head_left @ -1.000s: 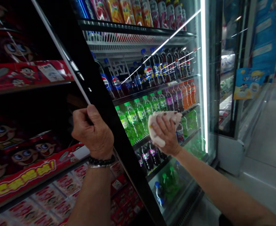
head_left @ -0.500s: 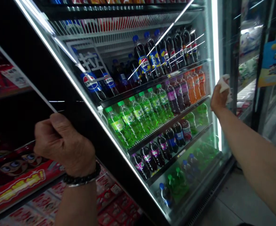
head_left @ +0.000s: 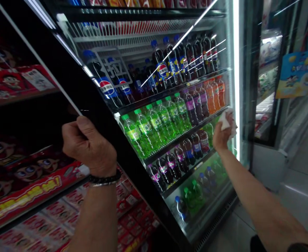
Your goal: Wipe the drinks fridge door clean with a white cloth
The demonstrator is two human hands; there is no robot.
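The left hand (head_left: 89,147) is closed around the edge of the open cooler door (head_left: 96,91), which slants from 11 o'clock down to 5 o'clock across the view. A dark bead bracelet (head_left: 104,180) sits on that wrist. The right hand (head_left: 222,134) reaches to 3 o'clock, its fingers clamped on a crumpled white cloth (head_left: 226,120) pressed near the lit strip (head_left: 235,87) on the right wall of the cooler interior, level with the third shelf (head_left: 185,134).

Hazards:
- Door swing. If the left grip slackens, the door may close toward the outstretched right forearm, which lies across the opening.
- Bottle contact. The cloth works just beside the orange bottles (head_left: 215,92) and the dark bottles (head_left: 198,143) below. A wide stroke could tip the front row off the shelf edge.
- Cloth loss. The cloth is bunched, not wrapped; it could slip down among the green bottles (head_left: 154,127) or the lower shelves.
- Overreach. The right arm is near full extension, so pressure control is probably poor.

Red snack boxes (head_left: 25,189) fill the rack at 9 o'clock.
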